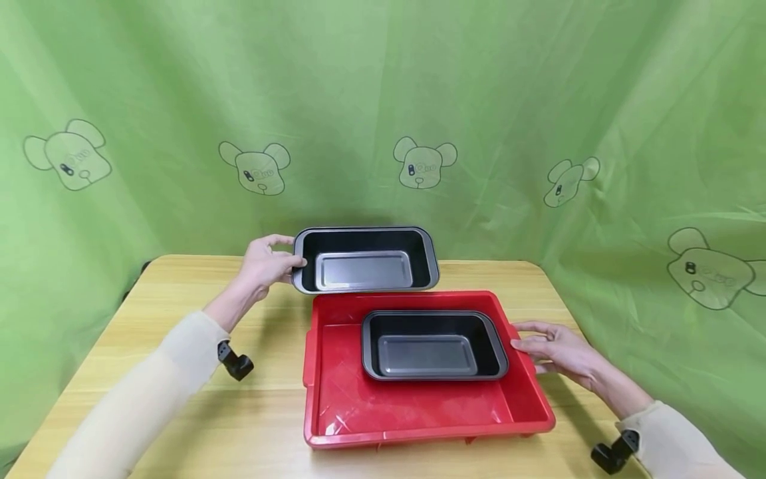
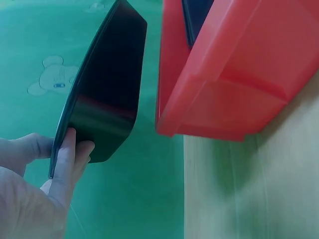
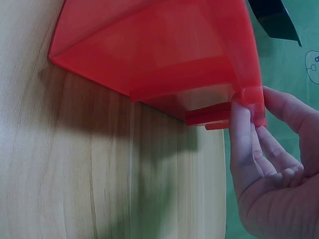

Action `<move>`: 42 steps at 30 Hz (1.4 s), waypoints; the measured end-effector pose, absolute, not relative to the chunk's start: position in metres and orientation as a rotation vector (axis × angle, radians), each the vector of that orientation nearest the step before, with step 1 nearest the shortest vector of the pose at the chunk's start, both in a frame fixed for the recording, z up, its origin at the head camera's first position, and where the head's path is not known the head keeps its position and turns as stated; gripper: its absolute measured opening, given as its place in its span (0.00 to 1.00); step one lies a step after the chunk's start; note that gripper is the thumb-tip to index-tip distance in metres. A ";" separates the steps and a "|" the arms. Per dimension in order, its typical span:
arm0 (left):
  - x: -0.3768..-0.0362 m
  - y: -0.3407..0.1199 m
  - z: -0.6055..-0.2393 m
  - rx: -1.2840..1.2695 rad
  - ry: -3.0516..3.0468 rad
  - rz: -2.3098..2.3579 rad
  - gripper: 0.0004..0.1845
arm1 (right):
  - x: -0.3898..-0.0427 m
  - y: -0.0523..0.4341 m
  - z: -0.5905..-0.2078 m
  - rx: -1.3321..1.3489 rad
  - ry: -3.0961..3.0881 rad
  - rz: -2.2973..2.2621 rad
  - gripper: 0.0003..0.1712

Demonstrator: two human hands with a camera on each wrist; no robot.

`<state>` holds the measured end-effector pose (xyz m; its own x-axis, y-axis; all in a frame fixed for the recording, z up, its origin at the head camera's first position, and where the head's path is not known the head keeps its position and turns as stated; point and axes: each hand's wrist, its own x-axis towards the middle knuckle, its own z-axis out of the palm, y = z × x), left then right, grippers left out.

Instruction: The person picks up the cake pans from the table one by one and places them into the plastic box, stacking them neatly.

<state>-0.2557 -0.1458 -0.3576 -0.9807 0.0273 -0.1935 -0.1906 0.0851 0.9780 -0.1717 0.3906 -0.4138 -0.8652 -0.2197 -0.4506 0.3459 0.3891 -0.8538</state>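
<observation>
My left hand (image 1: 286,257) grips the left end of a dark metal loaf pan (image 1: 365,261), thumb inside the rim and fingers behind, holding it just past the far edge of a red plastic tray (image 1: 419,406). In the left wrist view the pan (image 2: 107,84) hangs tilted beside the tray (image 2: 234,74), with my fingers (image 2: 70,157) curled on its rim. A second dark pan (image 1: 433,346) sits inside the tray, toward its back right. My right hand (image 1: 529,338) rests with straight fingers against the tray's right rim; the fingers (image 3: 241,134) touch the tray (image 3: 159,50) at its lip.
The tray stands on a light wooden table (image 1: 149,372). A green cloth with bear prints (image 1: 419,163) hangs behind and to the sides. Bare tabletop lies left of the tray and along the front edge.
</observation>
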 end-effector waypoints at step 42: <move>-0.191 -0.090 -0.381 -0.129 2.100 1.969 0.25 | -0.172 0.391 -0.414 0.105 2.101 -1.521 0.40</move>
<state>-0.1912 -0.0896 -0.3810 -0.9624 0.1116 -0.2475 -0.2399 0.0777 0.9677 -0.1724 0.3909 -0.4141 -0.8517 -0.2433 -0.4641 0.3650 0.3600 -0.8586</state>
